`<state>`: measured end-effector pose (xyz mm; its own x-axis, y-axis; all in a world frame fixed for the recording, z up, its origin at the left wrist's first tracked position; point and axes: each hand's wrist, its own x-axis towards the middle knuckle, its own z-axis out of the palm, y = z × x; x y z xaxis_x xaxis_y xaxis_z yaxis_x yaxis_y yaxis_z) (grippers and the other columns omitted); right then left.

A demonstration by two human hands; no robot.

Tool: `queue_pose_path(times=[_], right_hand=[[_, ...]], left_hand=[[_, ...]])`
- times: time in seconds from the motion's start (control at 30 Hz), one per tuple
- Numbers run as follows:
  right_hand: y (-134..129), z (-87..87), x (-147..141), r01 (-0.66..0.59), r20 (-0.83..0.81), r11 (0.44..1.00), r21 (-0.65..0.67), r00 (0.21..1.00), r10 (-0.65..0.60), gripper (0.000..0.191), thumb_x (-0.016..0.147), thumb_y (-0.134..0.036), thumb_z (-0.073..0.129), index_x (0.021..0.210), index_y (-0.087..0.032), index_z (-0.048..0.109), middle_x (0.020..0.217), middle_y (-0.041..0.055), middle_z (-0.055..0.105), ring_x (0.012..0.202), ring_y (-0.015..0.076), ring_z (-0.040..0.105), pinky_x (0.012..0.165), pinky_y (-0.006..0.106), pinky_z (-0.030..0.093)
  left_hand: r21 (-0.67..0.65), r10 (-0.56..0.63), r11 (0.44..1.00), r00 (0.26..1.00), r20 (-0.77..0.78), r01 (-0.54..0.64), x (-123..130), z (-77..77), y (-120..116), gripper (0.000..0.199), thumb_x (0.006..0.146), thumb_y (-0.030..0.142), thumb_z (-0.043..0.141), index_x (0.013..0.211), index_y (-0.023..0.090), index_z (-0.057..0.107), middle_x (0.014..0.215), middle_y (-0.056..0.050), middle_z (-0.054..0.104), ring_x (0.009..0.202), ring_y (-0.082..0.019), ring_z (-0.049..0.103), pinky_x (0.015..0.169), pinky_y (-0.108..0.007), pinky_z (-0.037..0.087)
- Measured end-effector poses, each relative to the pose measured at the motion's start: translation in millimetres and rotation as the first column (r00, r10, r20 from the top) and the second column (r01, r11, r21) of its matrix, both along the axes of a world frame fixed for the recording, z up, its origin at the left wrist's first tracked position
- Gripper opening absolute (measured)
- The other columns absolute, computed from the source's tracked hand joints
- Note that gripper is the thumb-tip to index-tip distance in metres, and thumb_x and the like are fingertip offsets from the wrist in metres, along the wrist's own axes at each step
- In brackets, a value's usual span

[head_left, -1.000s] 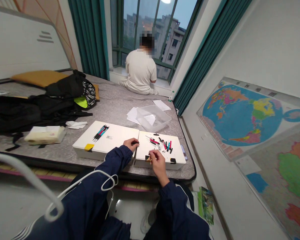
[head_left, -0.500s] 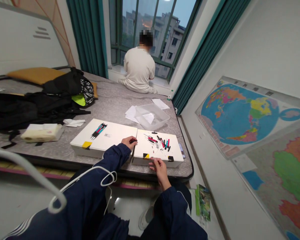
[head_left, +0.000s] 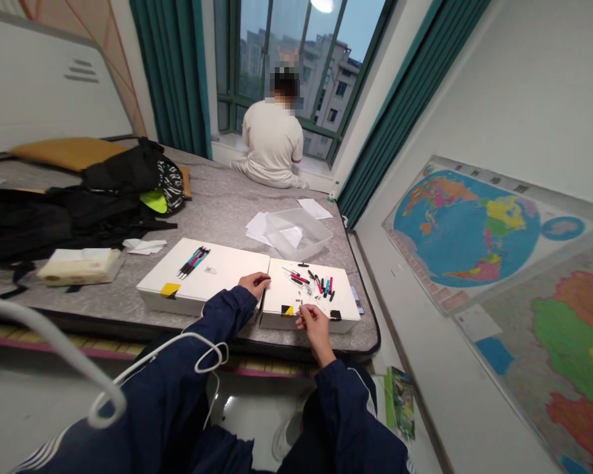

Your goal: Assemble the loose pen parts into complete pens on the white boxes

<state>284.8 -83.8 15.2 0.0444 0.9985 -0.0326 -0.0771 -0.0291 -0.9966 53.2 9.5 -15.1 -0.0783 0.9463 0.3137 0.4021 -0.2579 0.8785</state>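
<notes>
While your right hand (head_left: 315, 322) hovers above the near edge of the right box (head_left: 342, 297), its fingertips (head_left: 301, 308) close into a narrow pinch; anything between them is too small to make out. Your left hand (head_left: 253, 284) lies curled at the seam between the two white boxes, by the right box's left edge, and you can't tell whether it holds anything.

Just beyond your right hand, pen parts (head_left: 309, 283) lie scattered on the right box's lid: black, red and teal pieces, with a few small pale bits. A yellow-and-black label (head_left: 287, 310) and a black tape tab (head_left: 335, 315) mark that box's near edge. On the left box (head_left: 227, 271), a few assembled pens (head_left: 195, 262) lie together, with yellow tape (head_left: 170, 289) at its near corner.

Farther up the mattress (head_left: 217, 204), a clear plastic tub (head_left: 296, 234) sits beside loose paper (head_left: 257, 228). A tissue pack (head_left: 82, 266) and black bags (head_left: 103, 197) lie at the left of the frame. A world map (head_left: 462, 227) hangs on the right wall. At the top, a seated person (head_left: 271, 141) faces the window (head_left: 281, 66).
</notes>
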Motion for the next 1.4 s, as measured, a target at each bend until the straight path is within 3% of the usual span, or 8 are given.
queue_pose_path(times=[0.17, 0.33, 0.47, 0.6, 0.87, 1.03, 1.23, 1.4], right_hand=[[41, 11.1, -64, -0.121, -0.006, 0.99, 0.07, 0.993, 0.122, 0.03, 0.073, -0.042, 0.066, 0.087, -0.015, 0.063, 0.074, 0.0041, 0.066, 0.058, 0.014, 0.062, 0.047, 0.024, 0.052], [72, 6.0, -103, -0.085, 0.08, 0.974, 0.211, 0.994, 0.069, 0.026, 0.076, -0.038, 0.061, 0.089, -0.016, 0.067, 0.081, 0.0055, 0.067, 0.07, 0.0171, 0.064, 0.056, 0.027, 0.056], [78, -9.6, -98, 0.004, 0.116, 0.971, 0.241, 0.993, -0.033, 0.028, 0.078, -0.039, 0.058, 0.091, -0.016, 0.067, 0.086, 0.0067, 0.067, 0.072, 0.0167, 0.062, 0.058, 0.027, 0.055], [79, -17.3, -93, 0.006, 0.124, 0.975, 0.223, 0.992, -0.034, 0.028, 0.079, -0.039, 0.057, 0.092, -0.017, 0.067, 0.089, 0.0065, 0.067, 0.075, 0.0167, 0.062, 0.058, 0.026, 0.055], [75, -13.1, -95, -0.002, 0.16, 0.971, 0.24, 0.986, -0.037, 0.022, 0.078, -0.034, 0.057, 0.091, -0.019, 0.065, 0.085, 0.0043, 0.065, 0.074, 0.0162, 0.061, 0.056, 0.024, 0.054], [74, -11.0, -93, 0.018, 0.114, 0.977, 0.213, 0.993, -0.043, 0.02, 0.077, -0.035, 0.059, 0.088, -0.018, 0.062, 0.08, 0.003, 0.063, 0.072, 0.0162, 0.061, 0.053, 0.024, 0.054], [77, -12.1, -93, 0.002, 0.095, 0.98, 0.199, 0.995, -0.021, 0.02, 0.076, -0.036, 0.06, 0.083, -0.017, 0.063, 0.079, 0.0032, 0.064, 0.067, 0.0156, 0.061, 0.055, 0.026, 0.054], [76, -12.7, -94, 0.014, 0.135, 0.985, 0.17, 0.99, -0.038, 0.019, 0.078, -0.037, 0.058, 0.083, -0.019, 0.062, 0.077, 0.002, 0.062, 0.066, 0.0149, 0.059, 0.047, 0.022, 0.051]], left_hand=[[0.007, 0.01, 1.0, 0.998, 0.069, -0.011, -3, -5.2, 4, 0.032, 0.081, 0.042, 0.054, 0.094, 0.017, 0.07, 0.075, -0.004, 0.072, 0.072, -0.018, 0.067, 0.074, -0.03, 0.053], [0.02, -0.008, 1.0, 0.996, 0.086, 0.006, -6, -2.5, 4, 0.029, 0.077, 0.042, 0.059, 0.09, 0.018, 0.07, 0.083, -0.005, 0.073, 0.077, -0.019, 0.067, 0.076, -0.031, 0.054], [0.037, -0.015, 0.999, 0.998, 0.06, 0.013, -7, -1.5, 4, 0.026, 0.074, 0.038, 0.062, 0.087, 0.018, 0.07, 0.085, -0.006, 0.073, 0.081, -0.02, 0.067, 0.08, -0.033, 0.053], [0.039, -0.031, 0.999, 0.999, -0.016, 0.032, -7, 0.9, 4, 0.025, 0.076, 0.036, 0.06, 0.09, 0.019, 0.071, 0.089, -0.006, 0.072, 0.084, -0.02, 0.066, 0.079, -0.034, 0.053], [0.046, -0.048, 0.998, 0.994, -0.103, 0.053, -5, -0.8, 1, 0.023, 0.076, 0.036, 0.061, 0.088, 0.02, 0.071, 0.088, -0.005, 0.072, 0.084, -0.02, 0.066, 0.079, -0.034, 0.053], [0.007, -0.05, 0.999, 0.997, -0.058, 0.05, -5, -3.5, 3, 0.025, 0.073, 0.037, 0.063, 0.088, 0.02, 0.071, 0.087, -0.005, 0.073, 0.084, -0.021, 0.067, 0.081, -0.035, 0.053], [-0.052, -0.062, 0.997, 0.998, -0.004, 0.062, -3, 5.0, 1, 0.028, 0.067, 0.039, 0.066, 0.085, 0.017, 0.071, 0.084, -0.007, 0.074, 0.079, -0.023, 0.068, 0.08, -0.037, 0.054], [-0.069, -0.094, 0.993, 0.995, 0.021, 0.095, -1, 8.0, -1, 0.028, 0.067, 0.04, 0.067, 0.085, 0.019, 0.071, 0.085, -0.006, 0.074, 0.082, -0.023, 0.068, 0.082, -0.037, 0.053]])
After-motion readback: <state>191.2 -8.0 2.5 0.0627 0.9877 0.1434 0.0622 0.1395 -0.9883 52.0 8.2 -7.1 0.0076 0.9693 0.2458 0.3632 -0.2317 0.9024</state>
